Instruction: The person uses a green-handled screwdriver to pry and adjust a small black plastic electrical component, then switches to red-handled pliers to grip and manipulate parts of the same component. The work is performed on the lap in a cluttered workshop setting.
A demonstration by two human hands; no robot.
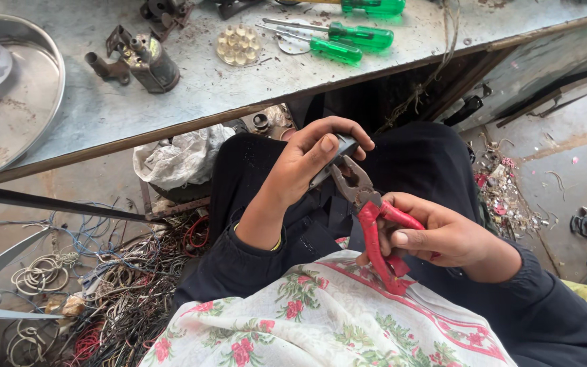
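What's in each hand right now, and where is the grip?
Right hand holds pliers by the red handles. Left hand pinches a small grey part at its upper end, against the plier nose.

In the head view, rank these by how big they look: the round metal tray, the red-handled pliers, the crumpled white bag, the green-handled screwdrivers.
1. Round metal tray, though partly cut off.
2. Red-handled pliers, nearer the camera, so unsure against the bag.
3. Crumpled white bag.
4. Green-handled screwdrivers, each smallest.
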